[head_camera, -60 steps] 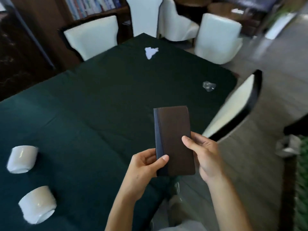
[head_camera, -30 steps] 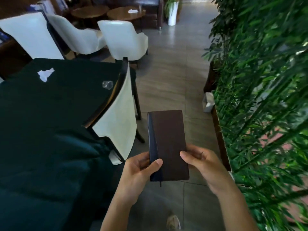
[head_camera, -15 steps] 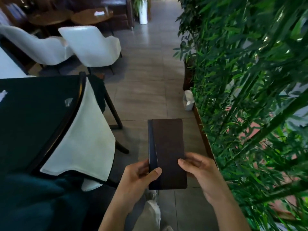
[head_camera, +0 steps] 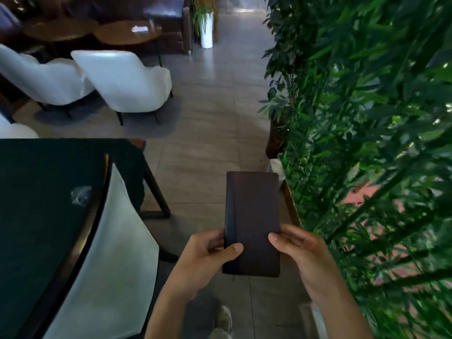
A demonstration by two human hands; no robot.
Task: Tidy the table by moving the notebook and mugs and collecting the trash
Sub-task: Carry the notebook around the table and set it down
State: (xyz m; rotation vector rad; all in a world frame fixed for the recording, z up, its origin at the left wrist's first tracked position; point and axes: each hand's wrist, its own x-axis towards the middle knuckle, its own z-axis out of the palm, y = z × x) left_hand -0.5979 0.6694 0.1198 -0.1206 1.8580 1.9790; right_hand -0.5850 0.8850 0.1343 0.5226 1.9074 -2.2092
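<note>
I hold a closed dark brown leather-look notebook (head_camera: 253,216) upright over the grey tiled floor (head_camera: 210,152), my left hand (head_camera: 208,253) gripping its lower left edge with the thumb across the cover, my right hand (head_camera: 300,250) gripping the lower right edge. To my left stands a table under a dark green cloth (head_camera: 36,204); a crumpled clear plastic scrap (head_camera: 79,195) lies on it near a white-backed, black-framed chair (head_camera: 105,265) pushed against the edge. Two white upholstered armchairs (head_camera: 127,81) stand beyond. Dense green foliage (head_camera: 367,118) fills my right side.
</note>
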